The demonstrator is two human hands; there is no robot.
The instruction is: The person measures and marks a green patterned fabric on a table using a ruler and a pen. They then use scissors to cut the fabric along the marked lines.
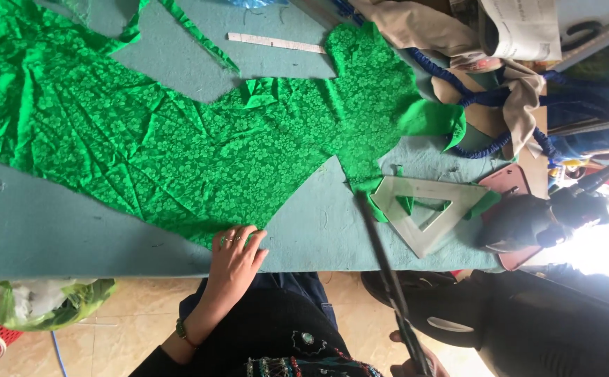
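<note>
**Green floral fabric spread flat, one hand on its edge, the other holding a long dark tool**

At the far left, below the bench edge, a plastic bag (42, 300) with green and white contents sits on the tiled floor (130, 318). Above it the blue-grey bench (32, 223) carries a large cut piece of green floral fabric (179, 139), creased and lying flat, running from the left edge across to the middle. A thin green fabric strip (199, 38) lies apart from it near the top, and a white ruler (276, 42) rests just beside that strip on the bare bench.

At the fabric's lower edge the left hand (234, 262) lies palm down, its fingers (238, 237) spread open and touching the cloth; rings show on two of them and a green bracelet (182, 329) circles the wrist.

Further right, a clear triangular set square (423, 209) lies on the bench over a few green scraps (482, 204). A long dark tool (388, 272), too blurred to name, slants from the set square down to the right hand (416, 364) at the bottom edge, whose fingers are closed around it.

At the right, beige cloth (416, 24), a blue braided cord (493, 98), a folded newspaper (524, 28) and a dark iron (528, 220) on a reddish pad (507, 181) crowd the bench end
</note>
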